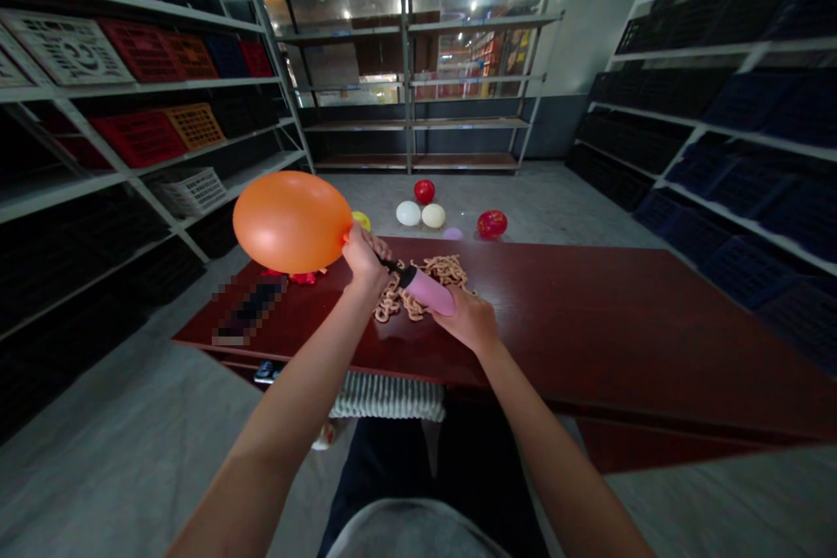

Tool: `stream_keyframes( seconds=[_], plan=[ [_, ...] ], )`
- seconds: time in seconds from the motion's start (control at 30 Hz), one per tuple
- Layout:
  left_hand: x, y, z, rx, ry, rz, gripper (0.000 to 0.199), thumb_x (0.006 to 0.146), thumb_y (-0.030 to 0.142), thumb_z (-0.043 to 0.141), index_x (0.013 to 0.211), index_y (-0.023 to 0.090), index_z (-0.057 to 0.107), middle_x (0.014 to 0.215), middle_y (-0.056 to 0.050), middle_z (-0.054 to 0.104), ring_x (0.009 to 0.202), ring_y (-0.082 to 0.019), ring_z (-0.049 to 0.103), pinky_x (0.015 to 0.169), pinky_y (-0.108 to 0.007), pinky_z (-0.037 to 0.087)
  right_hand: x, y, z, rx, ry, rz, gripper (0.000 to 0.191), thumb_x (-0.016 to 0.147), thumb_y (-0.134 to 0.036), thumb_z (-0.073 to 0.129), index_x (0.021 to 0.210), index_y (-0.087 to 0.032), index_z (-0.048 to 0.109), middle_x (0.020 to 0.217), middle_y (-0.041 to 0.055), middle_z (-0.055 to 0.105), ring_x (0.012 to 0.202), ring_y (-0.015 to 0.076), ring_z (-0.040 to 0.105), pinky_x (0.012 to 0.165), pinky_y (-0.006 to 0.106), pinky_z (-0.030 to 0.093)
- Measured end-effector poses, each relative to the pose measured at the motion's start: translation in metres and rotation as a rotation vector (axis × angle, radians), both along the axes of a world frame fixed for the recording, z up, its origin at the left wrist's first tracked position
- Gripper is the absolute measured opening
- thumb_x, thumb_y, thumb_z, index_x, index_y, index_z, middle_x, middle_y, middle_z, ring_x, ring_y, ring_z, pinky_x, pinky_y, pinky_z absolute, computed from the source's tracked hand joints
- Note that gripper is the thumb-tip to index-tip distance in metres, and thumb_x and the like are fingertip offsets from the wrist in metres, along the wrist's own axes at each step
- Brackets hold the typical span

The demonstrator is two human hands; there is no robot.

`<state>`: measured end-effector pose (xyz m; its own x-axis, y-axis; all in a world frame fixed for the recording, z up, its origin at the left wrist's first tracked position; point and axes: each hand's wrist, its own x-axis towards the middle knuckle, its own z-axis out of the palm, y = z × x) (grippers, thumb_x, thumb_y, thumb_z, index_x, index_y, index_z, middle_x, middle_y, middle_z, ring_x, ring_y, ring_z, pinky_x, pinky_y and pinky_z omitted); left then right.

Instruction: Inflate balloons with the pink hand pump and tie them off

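Observation:
An inflated orange balloon (292,222) is pinched at its neck by my left hand (366,255), left of the table's middle. My right hand (469,318) is wrapped round a pink balloon pump (428,292) with a black end, which points toward my left hand. A thin black part runs from the pump to the left fingers; whether it sits inside the balloon's neck is hidden. Below and behind the pump lies a heap of tan, curled, chain-like pieces (388,303) on the table. Small red and orange pieces (304,277), perhaps flat balloons, lie under the orange balloon.
The dark red table (575,305) spans the view. At its left lies a blurred dark object (252,311). On the floor beyond are several inflated balloons, among them a white balloon (409,213) and a red balloon (492,224). Shelves with crates (140,138) stand around.

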<state>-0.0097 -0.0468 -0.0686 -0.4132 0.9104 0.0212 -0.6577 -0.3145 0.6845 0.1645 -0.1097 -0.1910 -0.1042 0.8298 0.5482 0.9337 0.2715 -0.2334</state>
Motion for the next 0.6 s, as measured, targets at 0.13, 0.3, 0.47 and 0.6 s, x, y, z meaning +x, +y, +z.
stream_keyframes(
  seconds=[0.13,0.3,0.47,0.6],
  plan=[
    [-0.033,0.015,0.023,0.004,-0.008,0.031,0.045,0.097,0.029,0.044,0.057,0.021,0.024,0.040,0.007,0.023,0.030,-0.007,0.023,0.035,-0.023,0.019,0.001,0.001,0.001,-0.002,0.011,0.006,0.032,0.079,-0.047,0.065,0.100,-0.022,0.066,0.089,0.0044,0.075,0.075,0.0184,0.068,0.064,0.027,0.040],
    [-0.056,0.017,0.035,-0.004,-0.006,0.042,0.047,0.097,0.032,0.046,0.058,0.020,0.023,0.040,0.007,0.023,0.030,-0.007,0.025,0.036,-0.022,0.020,0.000,0.001,0.001,-0.002,0.007,0.021,0.028,0.080,-0.044,0.066,0.093,-0.020,0.067,0.082,0.0048,0.074,0.072,0.0170,0.066,0.063,0.027,0.038],
    [-0.056,0.014,0.024,0.007,-0.038,0.080,0.046,0.099,0.032,0.042,0.058,0.020,0.024,0.041,0.007,0.023,0.032,-0.007,0.024,0.037,-0.023,0.019,0.001,0.001,0.001,-0.001,-0.012,0.016,0.028,0.078,-0.042,0.068,0.093,-0.020,0.067,0.082,0.0053,0.074,0.071,0.0175,0.066,0.062,0.027,0.036],
    [-0.037,0.008,0.006,0.034,-0.046,0.084,0.047,0.098,0.030,0.044,0.056,0.020,0.026,0.041,0.006,0.023,0.033,-0.007,0.022,0.037,-0.025,0.017,0.002,0.001,0.000,0.002,-0.036,0.002,0.026,0.076,-0.039,0.069,0.092,-0.019,0.066,0.083,0.0070,0.074,0.073,0.0192,0.066,0.062,0.027,0.035]
  ],
)
